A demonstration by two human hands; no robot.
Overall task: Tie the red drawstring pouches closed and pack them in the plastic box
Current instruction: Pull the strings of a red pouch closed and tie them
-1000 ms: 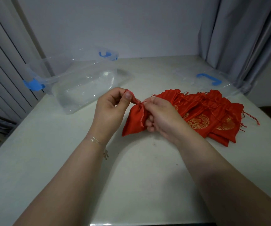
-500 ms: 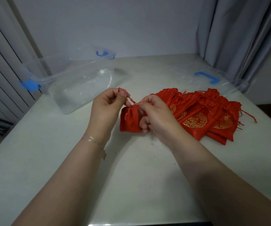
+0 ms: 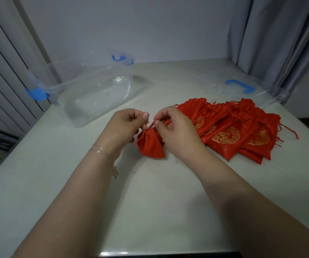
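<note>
A small red drawstring pouch [image 3: 151, 144] lies on the white table [image 3: 75, 183] between my hands, its neck gathered. My left hand [image 3: 125, 127] pinches the red cord at the pouch's neck. My right hand [image 3: 176, 131] pinches the other part of the cord just above the neck. To the right lies a pile of several red pouches [image 3: 230, 129] with gold emblems. The clear plastic box [image 3: 92, 90] with blue latches stands open at the back left, nothing inside it.
The clear lid [image 3: 243, 88] with a blue handle lies at the back right, behind the pile. Grey curtains [image 3: 276, 38] hang at the right, a white wall runs behind. The table's front edge is near the bottom of the view.
My hands have drawn closer together over the pouch's neck. The pouch has swung so its body points toward me, and its mouth is gathered tighter.
</note>
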